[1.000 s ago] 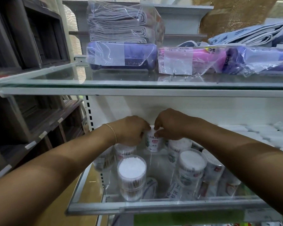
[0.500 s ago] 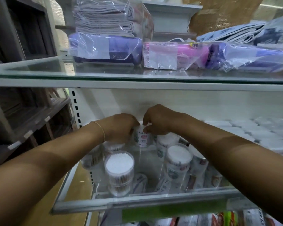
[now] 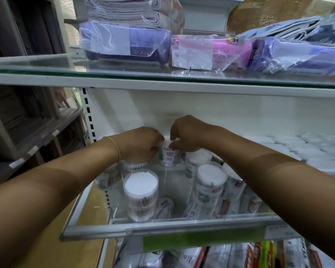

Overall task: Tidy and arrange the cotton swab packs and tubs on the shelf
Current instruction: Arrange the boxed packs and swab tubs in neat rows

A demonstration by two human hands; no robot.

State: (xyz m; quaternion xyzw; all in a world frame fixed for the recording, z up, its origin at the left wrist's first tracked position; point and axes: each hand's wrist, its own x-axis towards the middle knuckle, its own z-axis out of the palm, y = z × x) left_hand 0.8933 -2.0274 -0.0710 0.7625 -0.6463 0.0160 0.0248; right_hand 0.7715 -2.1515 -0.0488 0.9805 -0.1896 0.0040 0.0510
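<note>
A small cotton swab tub with a white printed label stands at the back of the glass shelf. My left hand curls round its left side and my right hand pinches its top from the right. Another tub sits under my left hand, mostly hidden. Nearer the front stand a clear tub of swabs on the left and two labelled tubs on the right. Flat swab packs lie on the glass between and behind them.
A glass shelf above holds bagged cloth packs. White packs fill the right of the lower shelf. Dark wooden shelving stands to the left. More packs show below the green price strip.
Both hands stay on the small back tub; the view has shifted slightly, and the hands and tub keep the same spot at the back of the shelf.
</note>
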